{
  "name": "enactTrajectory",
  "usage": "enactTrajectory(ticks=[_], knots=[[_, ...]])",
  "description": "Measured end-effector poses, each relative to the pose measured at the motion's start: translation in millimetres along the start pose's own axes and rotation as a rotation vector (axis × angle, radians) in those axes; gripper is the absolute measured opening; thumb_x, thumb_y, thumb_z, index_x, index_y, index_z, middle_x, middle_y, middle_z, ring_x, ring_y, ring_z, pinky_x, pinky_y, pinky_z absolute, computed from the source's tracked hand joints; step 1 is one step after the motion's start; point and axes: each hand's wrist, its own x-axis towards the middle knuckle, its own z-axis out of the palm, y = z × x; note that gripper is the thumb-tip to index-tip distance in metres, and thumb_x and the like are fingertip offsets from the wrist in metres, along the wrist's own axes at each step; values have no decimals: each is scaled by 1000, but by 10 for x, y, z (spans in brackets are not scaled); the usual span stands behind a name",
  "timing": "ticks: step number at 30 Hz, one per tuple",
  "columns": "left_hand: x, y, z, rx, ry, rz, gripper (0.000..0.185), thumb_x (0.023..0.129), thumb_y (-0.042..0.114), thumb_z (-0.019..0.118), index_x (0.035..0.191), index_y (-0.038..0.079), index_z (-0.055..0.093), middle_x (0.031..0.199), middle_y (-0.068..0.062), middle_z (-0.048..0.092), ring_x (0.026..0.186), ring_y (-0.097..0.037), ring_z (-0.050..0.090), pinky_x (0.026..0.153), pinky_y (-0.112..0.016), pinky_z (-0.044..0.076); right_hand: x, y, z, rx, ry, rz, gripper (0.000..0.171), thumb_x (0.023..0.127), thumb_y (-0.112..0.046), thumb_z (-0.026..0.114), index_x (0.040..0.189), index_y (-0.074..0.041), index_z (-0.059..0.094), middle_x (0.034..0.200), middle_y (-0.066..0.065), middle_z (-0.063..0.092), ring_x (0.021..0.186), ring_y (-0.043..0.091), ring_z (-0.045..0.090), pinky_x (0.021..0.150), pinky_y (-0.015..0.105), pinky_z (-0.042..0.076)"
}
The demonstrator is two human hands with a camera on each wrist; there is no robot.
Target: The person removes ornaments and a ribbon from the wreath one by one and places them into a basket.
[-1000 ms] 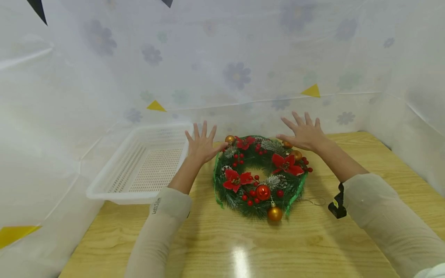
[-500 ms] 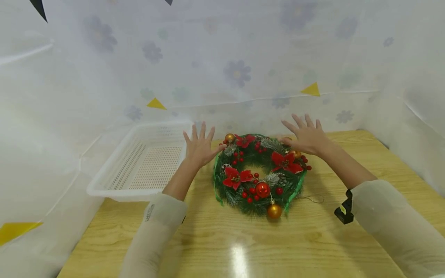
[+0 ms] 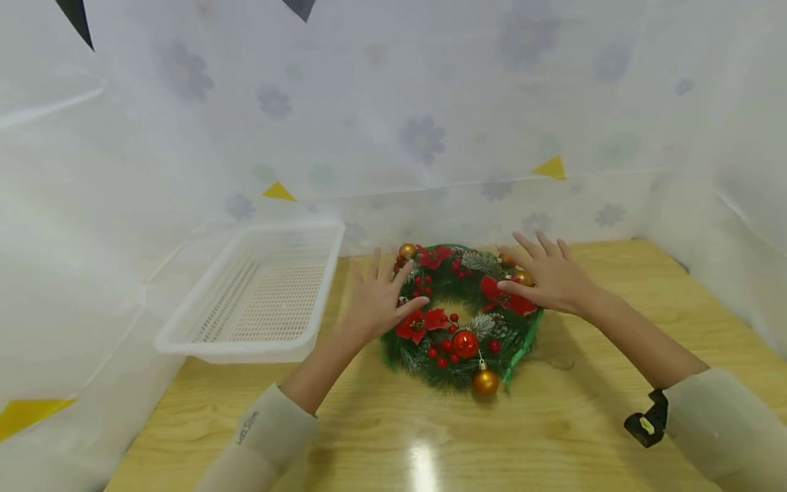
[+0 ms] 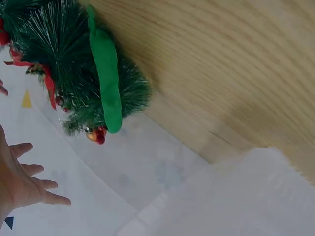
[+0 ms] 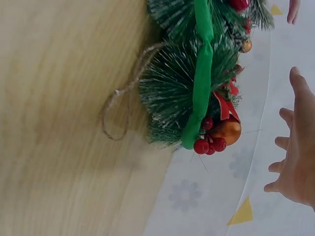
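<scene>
A white perforated plastic basket [image 3: 258,294] sits to the left of the round green Christmas wreath with red poinsettias, red berries and gold baubles [image 3: 462,314], at the left edge of the pale wooden table [image 3: 553,424]. The wreath lies flat on the table near its far edge, close to the flower-printed translucent sheet [image 3: 430,137] behind it. The left hand [image 3: 381,297] lies over the wreath's left side, its grip wide with fingers spread and straight, the thumb reaching towards a red poinsettia. The right hand [image 3: 550,277] lies over the wreath's right side, likewise spread flat and clasping nothing. A thin loop of brown twine [image 5: 118,110] trails from the wreath's right side onto the table.
</scene>
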Motion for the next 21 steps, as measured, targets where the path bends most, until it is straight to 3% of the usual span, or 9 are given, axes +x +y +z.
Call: enactTrajectory(ticks=[4,7,12,17,21], knots=[[-107,174,-39,-50,46,83,74,87,66,35,144,19,32,152,-8,10,136,-33,4,104,-60,10,-84,-65,39,-33,27,-60,69,86,-55,53,142,-17,38,147,15,22,132,46,12,100,65,10],[-181,311,-58,-61,69,146,72,87,65,35,140,17,40,151,-9,16,137,-33,5,105,-58,7,-159,-110,71,-29,1,-101,68,86,-55,53,141,-18,39,147,16,23,131,46,14,100,65,11],[-284,524,-37,-28,62,227,69,87,68,32,130,18,52,149,-7,23,136,-33,9,105,-59,9,-284,-155,146,5,-12,-205,64,86,-51,56,137,-15,45,145,19,27,131,45,14,101,64,12],[-327,669,4,29,34,242,72,85,72,26,126,21,56,148,-4,25,137,-32,5,105,-59,13,-366,-160,241,10,27,-307,63,83,-50,61,133,-13,51,141,19,34,130,44,18,100,62,17],[-321,736,22,50,27,233,72,84,73,24,122,22,58,145,-3,30,137,-32,5,104,-59,12,-389,-160,301,1,29,-338,66,80,-52,63,132,-13,51,139,17,38,128,45,24,99,62,20]])
